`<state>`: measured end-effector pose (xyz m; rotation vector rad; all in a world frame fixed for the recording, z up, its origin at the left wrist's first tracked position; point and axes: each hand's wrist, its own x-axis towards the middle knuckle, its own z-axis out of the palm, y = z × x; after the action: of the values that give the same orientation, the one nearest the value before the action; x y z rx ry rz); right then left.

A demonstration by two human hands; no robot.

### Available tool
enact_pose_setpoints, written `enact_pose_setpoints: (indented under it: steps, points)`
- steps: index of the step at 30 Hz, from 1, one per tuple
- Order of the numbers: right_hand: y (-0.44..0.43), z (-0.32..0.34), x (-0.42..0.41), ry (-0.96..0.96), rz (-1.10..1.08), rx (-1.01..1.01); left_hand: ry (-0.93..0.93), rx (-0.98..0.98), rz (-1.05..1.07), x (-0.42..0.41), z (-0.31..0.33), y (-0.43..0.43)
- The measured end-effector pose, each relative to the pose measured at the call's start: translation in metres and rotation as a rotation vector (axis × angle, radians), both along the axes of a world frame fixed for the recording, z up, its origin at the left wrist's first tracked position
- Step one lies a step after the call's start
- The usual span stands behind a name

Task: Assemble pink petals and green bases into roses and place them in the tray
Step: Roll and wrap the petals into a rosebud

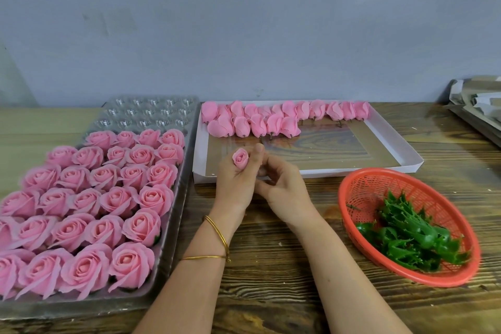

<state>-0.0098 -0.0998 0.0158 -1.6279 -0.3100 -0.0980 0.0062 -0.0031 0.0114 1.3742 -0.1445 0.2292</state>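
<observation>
Pink rosebud of rolled soft petals (240, 158): held upright, over the near edge of the shallow white cardboard box (306, 174), pinched between the thumb and curled fingers of the left hand (234, 184).

Right hand (284, 190): fingers curled in against the left hand, just below the bud; whether they grip anything cannot be told.

Finished pink roses (89, 198): set in rows, blooms up, in the clear plastic blister tray (177, 198) at the left; they fill its near and middle cups.

Loose pink petal heads (260, 123): two rows lying on their sides along the far side of the white box, short stubs toward the viewer.

Green plastic leafy bases (406, 236): heaped in the near part of the red plastic mesh basket (360, 184), to the right of the hands.

Two thin gold bangles (218, 230): on the left wrist.

Dark-grained wooden table (271, 279): bears the tray, box and basket.
</observation>
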Motion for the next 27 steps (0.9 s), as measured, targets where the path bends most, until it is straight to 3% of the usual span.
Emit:
enact_pose_setpoints:
  steps: [7, 19, 27]
  points:
    - [-0.0021, -0.0005, -0.0007, 0.013, 0.059, -0.015, -0.006, -0.017, 0.047, -0.0003, 0.0001, -0.0007]
    - [0.0042, -0.0039, -0.0003, 0.018, -0.078, -0.001, 0.041, -0.060, 0.009, 0.0010, -0.0010, -0.0031]
    - [0.0017, -0.0042, 0.0010, -0.006, -0.025, -0.006, 0.022, -0.046, 0.018, 0.0019, -0.0037, -0.0002]
